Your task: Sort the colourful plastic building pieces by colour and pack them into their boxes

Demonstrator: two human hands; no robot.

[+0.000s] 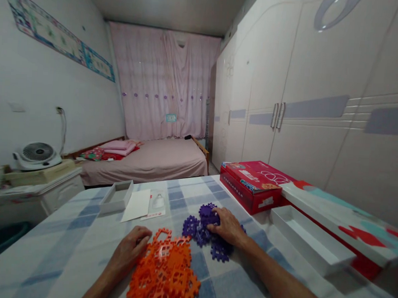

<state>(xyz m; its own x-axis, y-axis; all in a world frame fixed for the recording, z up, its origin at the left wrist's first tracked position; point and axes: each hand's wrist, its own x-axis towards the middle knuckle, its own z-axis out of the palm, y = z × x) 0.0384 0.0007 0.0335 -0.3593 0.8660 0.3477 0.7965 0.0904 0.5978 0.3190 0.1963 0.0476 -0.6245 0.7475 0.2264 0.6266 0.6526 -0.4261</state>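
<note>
A heap of orange plastic gear-shaped pieces [164,271] lies on the checked tablecloth in front of me. At its left edge rests my left hand [132,245], fingers curled in; whatever is inside them, if anything, is hidden. My right hand [228,226] reaches over a smaller group of purple gear-shaped pieces [200,235], to the right of and beyond the orange heap. Its thumb and fingers are bent around a purple gear piece [209,216] on top. The palm and forearm cover part of the purple group.
A shallow white box [116,198], a white card [136,205] and a printed sheet [156,203] lie at the far left of the table [63,248]. On the right are a red box [250,183], a long white tray [311,239] and a large patterned box [345,214].
</note>
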